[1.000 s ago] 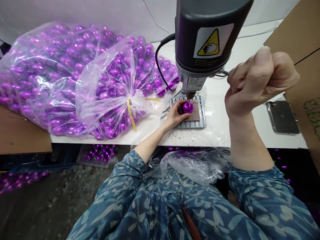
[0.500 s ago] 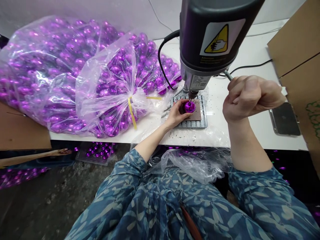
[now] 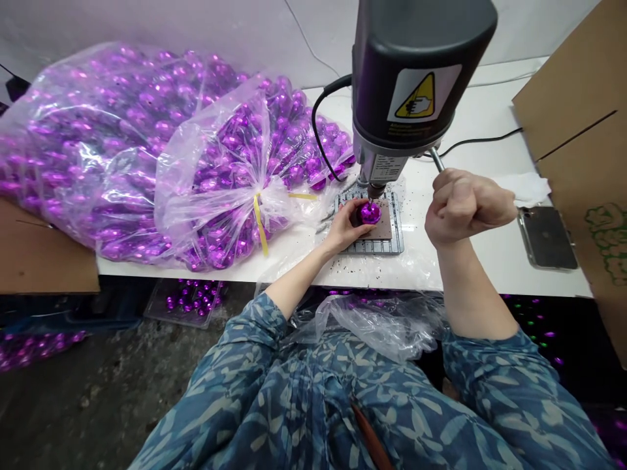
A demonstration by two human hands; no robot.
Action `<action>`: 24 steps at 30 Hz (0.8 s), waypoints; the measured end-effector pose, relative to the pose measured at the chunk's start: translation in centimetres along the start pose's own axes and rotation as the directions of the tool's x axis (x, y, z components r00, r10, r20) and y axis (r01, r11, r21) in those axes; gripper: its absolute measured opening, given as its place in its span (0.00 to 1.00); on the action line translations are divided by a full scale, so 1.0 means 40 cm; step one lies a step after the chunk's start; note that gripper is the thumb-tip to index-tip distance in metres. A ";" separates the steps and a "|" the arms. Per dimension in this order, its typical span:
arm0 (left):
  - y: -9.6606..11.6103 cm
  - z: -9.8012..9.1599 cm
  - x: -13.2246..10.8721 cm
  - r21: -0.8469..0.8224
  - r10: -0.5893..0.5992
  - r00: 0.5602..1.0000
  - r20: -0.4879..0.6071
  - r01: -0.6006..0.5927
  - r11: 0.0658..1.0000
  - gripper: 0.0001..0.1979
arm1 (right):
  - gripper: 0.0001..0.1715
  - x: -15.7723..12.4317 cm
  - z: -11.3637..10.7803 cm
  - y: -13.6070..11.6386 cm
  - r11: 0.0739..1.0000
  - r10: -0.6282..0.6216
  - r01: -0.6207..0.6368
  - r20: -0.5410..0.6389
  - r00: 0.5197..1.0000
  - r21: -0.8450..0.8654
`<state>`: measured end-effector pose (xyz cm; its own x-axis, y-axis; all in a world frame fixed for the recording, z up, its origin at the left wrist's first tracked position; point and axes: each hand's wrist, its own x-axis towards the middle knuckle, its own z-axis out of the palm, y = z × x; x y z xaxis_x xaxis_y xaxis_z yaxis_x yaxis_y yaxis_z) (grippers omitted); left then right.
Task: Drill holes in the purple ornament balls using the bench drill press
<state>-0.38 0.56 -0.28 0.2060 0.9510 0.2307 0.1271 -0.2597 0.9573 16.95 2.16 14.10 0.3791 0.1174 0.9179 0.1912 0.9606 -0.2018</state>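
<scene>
Head: bag (image 3: 176, 176) of balls (image 3: 223, 253); left hand (image 3: 344, 226) holds ball (image 3: 371, 214).

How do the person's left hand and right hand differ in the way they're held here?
The left hand curves around one side of a purple ball; the right hand is closed like a fist around the end of a metal lever. The left hand is low, beneath the drill; the right hand is off to its side and looks larger in the picture. Both are bare.
</scene>
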 end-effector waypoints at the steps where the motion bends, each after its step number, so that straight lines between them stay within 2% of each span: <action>1: -0.003 0.001 0.001 0.006 0.012 1.000 0.002 -0.012 1.000 0.34 | 0.43 0.016 0.011 -0.009 1.000 0.023 -0.023 -0.003 1.000 0.002; 3: -0.001 0.004 0.002 0.005 0.023 1.000 0.007 -0.023 1.000 0.33 | 0.44 0.066 0.042 -0.026 0.996 0.091 -0.091 -0.015 0.996 0.004; 4: 0.005 0.006 0.001 0.007 0.019 1.000 0.003 -0.019 1.000 0.32 | 0.45 0.097 0.061 -0.034 0.986 0.166 -0.166 -0.021 0.986 0.001; 7: 0.039 0.011 -0.020 0.094 0.013 0.995 -0.100 -0.004 0.996 0.31 | 0.49 0.188 0.112 -0.047 0.953 0.304 -0.304 0.008 0.953 -0.012; 9: 0.076 0.011 -0.062 0.222 0.044 0.973 -0.227 0.008 0.975 0.31 | 0.49 0.224 0.131 -0.051 0.935 0.355 -0.355 0.034 0.934 -0.018; 11: 0.118 0.007 -0.132 0.323 0.080 0.961 -0.265 0.010 0.946 0.30 | 0.49 0.236 0.138 -0.052 0.920 0.391 -0.391 0.059 0.919 -0.009; 12: 0.137 0.004 -0.175 0.340 0.082 0.974 -0.212 -0.005 0.940 0.30 | 0.49 0.236 0.137 -0.051 0.914 0.404 -0.405 0.074 0.912 0.003; 14: 0.165 0.003 -0.270 0.304 0.046 0.998 0.037 -0.055 0.951 0.32 | 0.47 0.230 0.134 -0.045 0.905 0.421 -0.424 0.084 0.903 0.035; 15: 0.171 0.005 -0.317 0.271 0.016 0.981 0.194 -0.070 0.960 0.34 | 0.46 0.227 0.132 -0.039 0.901 0.427 -0.431 0.079 0.901 0.050; 17: 0.160 0.018 -0.400 0.241 -0.071 0.888 0.454 -0.046 0.969 0.37 | 0.43 0.221 0.127 -0.021 0.893 0.441 -0.445 0.061 0.895 0.063; 18: 0.144 0.027 -0.434 0.253 -0.137 0.837 0.530 -0.002 0.967 0.37 | 0.41 0.219 0.126 -0.011 0.889 0.450 -0.453 0.054 0.891 0.062; 19: 0.122 0.039 -0.462 0.283 -0.224 0.797 0.560 0.070 0.957 0.36 | 0.40 0.217 0.124 -0.001 0.887 0.455 -0.457 0.046 0.889 0.057; 20: 0.095 0.050 -0.484 0.326 -0.334 0.772 0.541 0.174 0.929 0.35 | 0.40 0.216 0.123 0.008 0.887 0.458 -0.460 0.041 0.888 0.047; 22: 0.039 0.069 -0.511 0.399 -0.562 0.725 0.397 0.415 0.818 0.31 | 0.39 0.213 0.121 0.020 0.885 0.464 -0.464 0.023 0.886 0.029; 24: -0.001 0.076 -0.521 0.420 -0.697 0.671 0.251 0.574 0.703 0.31 | 0.40 0.209 0.121 0.022 0.885 0.464 -0.464 0.005 0.886 0.023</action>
<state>-1.73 -19.74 -5.66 0.2936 0.7772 -0.5566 0.6146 0.2925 0.7326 15.89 5.22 23.26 0.4197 0.5513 0.7210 -0.0278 0.8018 -0.5969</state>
